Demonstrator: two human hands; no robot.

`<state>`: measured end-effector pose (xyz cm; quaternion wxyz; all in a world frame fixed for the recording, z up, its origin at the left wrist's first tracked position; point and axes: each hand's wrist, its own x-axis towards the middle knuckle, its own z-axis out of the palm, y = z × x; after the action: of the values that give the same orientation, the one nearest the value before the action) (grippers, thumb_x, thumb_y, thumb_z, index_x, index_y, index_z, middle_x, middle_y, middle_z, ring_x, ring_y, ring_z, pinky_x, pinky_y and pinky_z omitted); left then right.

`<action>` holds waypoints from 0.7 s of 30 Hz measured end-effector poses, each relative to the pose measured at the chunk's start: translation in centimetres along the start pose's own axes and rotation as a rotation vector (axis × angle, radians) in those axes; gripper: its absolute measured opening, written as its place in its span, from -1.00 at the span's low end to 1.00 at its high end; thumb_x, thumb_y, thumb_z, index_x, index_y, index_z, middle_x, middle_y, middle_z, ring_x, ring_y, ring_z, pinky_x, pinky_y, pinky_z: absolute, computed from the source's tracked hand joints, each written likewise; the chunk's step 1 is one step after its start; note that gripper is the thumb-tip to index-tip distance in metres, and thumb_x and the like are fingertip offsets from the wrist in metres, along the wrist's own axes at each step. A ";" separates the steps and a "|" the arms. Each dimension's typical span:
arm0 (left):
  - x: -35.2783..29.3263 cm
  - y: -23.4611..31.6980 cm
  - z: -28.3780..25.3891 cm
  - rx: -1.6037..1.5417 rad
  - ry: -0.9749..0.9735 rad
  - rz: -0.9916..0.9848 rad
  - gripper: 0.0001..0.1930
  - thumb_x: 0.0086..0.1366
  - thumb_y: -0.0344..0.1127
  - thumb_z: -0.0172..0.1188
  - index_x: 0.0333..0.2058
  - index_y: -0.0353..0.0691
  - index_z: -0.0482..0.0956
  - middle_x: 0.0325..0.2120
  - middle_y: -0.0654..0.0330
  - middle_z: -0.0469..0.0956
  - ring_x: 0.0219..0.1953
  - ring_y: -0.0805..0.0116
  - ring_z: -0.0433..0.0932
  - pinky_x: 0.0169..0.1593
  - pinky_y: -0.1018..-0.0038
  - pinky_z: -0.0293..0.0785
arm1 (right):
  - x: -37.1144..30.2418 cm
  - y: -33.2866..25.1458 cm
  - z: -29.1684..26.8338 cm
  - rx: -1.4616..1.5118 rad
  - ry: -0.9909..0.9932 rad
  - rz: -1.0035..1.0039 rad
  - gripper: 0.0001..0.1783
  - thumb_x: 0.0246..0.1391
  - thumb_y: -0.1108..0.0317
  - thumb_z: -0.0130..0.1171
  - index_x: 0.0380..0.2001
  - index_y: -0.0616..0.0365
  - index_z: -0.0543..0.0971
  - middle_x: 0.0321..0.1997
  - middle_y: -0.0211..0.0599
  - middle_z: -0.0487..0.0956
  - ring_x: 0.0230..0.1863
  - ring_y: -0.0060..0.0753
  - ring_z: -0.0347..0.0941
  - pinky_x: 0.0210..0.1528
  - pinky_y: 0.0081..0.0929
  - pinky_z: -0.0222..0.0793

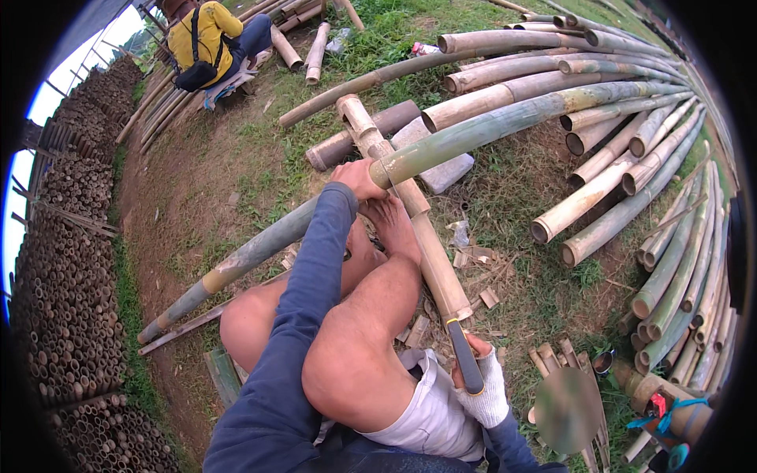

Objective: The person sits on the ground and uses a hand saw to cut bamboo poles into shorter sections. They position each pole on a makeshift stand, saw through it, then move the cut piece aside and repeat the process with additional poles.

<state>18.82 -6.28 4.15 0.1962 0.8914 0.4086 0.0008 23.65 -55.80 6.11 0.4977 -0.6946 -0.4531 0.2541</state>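
Grip: a long green bamboo pole [481, 132] is held from above by the left hand [359, 180], fingers closed around it; a hand tool [464, 355] is clasped by its dark, yellow-edged handle in the right hand [482, 386], which is covered by a white glove with bare fingertips. The left arm is stretched forward, straight; the right hand is kept low and close to the thigh, below the near end of a bamboo support [443, 272]. Stacked bamboo [79, 284] is seen along the left side, cut ends outward; a pile of poles [686, 268] is spread at right. The held pole is slanted from lower left to upper right, crossing over the support. A co-worker in yellow [209, 35] is seated at upper left. The support is pressed by a bare foot [392, 225], just beside the left hand. Beyond the pole, a red-and-white packet [424, 49] is noted, its print too small to be read.
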 end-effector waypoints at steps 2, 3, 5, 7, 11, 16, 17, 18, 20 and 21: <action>0.1 0.1 0.0 0.052 -0.020 -0.014 -0.20 -0.17 0.17 0.55 0.11 0.01 0.70 -0.05 -0.08 0.77 0.04 -0.17 0.72 0.20 0.05 0.59 | 1.1 -0.6 0.3 0.165 -0.049 0.164 -0.34 0.24 0.55 0.24 0.39 0.25 0.34 0.08 -0.17 0.56 -0.01 -0.49 0.56 0.12 -0.46 0.53; -0.1 0.2 0.0 0.066 -0.008 0.001 -0.20 -0.16 0.18 0.55 0.12 0.01 0.70 -0.04 -0.08 0.77 0.04 -0.14 0.73 0.19 0.08 0.61 | 3.5 -0.5 1.3 0.222 -0.031 0.140 -0.35 0.23 0.55 0.25 0.37 0.24 0.36 0.09 -0.12 0.58 0.02 -0.42 0.58 0.14 -0.41 0.53; -0.3 0.6 -0.2 0.073 0.008 0.030 -0.21 -0.15 0.18 0.55 0.12 0.01 0.70 -0.04 -0.08 0.77 0.05 -0.12 0.73 0.18 0.10 0.62 | 10.6 0.5 3.8 0.248 0.008 0.041 -0.37 0.20 0.55 0.25 0.35 0.22 0.40 0.12 -0.05 0.60 0.09 -0.29 0.59 0.20 -0.33 0.51; -0.8 1.0 -0.5 0.061 0.010 0.003 -0.21 -0.15 0.18 0.56 0.12 0.00 0.71 -0.03 -0.07 0.77 0.07 -0.11 0.73 0.18 0.11 0.62 | 18.1 1.6 6.7 0.200 0.039 -0.092 -0.37 0.16 0.57 0.25 0.32 0.19 0.43 0.15 -0.01 0.61 0.15 -0.21 0.59 0.25 -0.30 0.48; -1.1 1.3 -1.2 0.014 -0.024 -0.044 -0.19 -0.15 0.16 0.57 0.13 -0.02 0.70 -0.02 -0.07 0.77 0.09 -0.12 0.72 0.21 0.10 0.59 | 21.1 2.0 8.1 0.249 0.048 -0.208 -0.35 0.11 0.60 0.25 0.31 0.20 0.44 0.17 -0.04 0.61 0.18 -0.21 0.58 0.28 -0.32 0.45; -0.5 0.1 -0.2 0.006 -0.009 0.030 -0.17 -0.18 0.16 0.57 0.13 -0.03 0.70 -0.04 -0.06 0.77 0.06 -0.12 0.73 0.21 0.10 0.59 | 4.4 1.1 1.8 0.106 0.058 -0.001 -0.28 0.12 0.59 0.28 0.38 0.17 0.40 0.08 -0.14 0.63 -0.04 -0.32 0.64 0.09 -0.33 0.57; -0.2 -0.1 0.0 0.013 -0.003 0.031 -0.15 -0.20 0.18 0.58 0.14 -0.03 0.70 -0.04 -0.06 0.78 0.06 -0.11 0.73 0.22 0.11 0.59 | 2.1 1.2 1.2 0.052 0.076 -0.014 -0.30 0.12 0.59 0.28 0.37 0.18 0.40 0.09 -0.10 0.63 -0.04 -0.27 0.67 0.08 -0.33 0.58; 0.0 -0.3 0.1 0.019 0.004 0.034 -0.13 -0.23 0.19 0.58 0.14 -0.03 0.70 -0.04 -0.06 0.78 0.06 -0.10 0.74 0.23 0.12 0.59 | 0.3 0.9 0.4 0.038 0.035 0.087 -0.29 0.13 0.57 0.27 0.38 0.17 0.40 0.11 -0.03 0.62 0.02 -0.19 0.66 0.11 -0.32 0.57; -0.1 -0.4 0.1 0.046 -0.016 -0.003 -0.14 -0.22 0.18 0.58 0.13 -0.03 0.71 -0.04 -0.06 0.78 0.06 -0.10 0.74 0.23 0.13 0.59 | 1.2 0.8 0.8 0.068 0.017 0.045 -0.29 0.14 0.58 0.26 0.39 0.19 0.39 0.12 0.00 0.61 0.06 -0.16 0.64 0.13 -0.32 0.55; -0.2 -0.2 0.1 0.057 -0.019 -0.009 -0.14 -0.22 0.18 0.58 0.13 -0.04 0.71 -0.04 -0.06 0.78 0.06 -0.10 0.74 0.24 0.13 0.58 | 3.1 0.9 1.7 0.174 -0.001 0.076 -0.34 0.18 0.57 0.26 0.37 0.21 0.39 0.09 -0.07 0.60 0.03 -0.30 0.61 0.10 -0.38 0.54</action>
<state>18.59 -6.31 4.02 0.1746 0.8947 0.4107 -0.0204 24.07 -52.42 4.96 0.5459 -0.6655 -0.4027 0.3115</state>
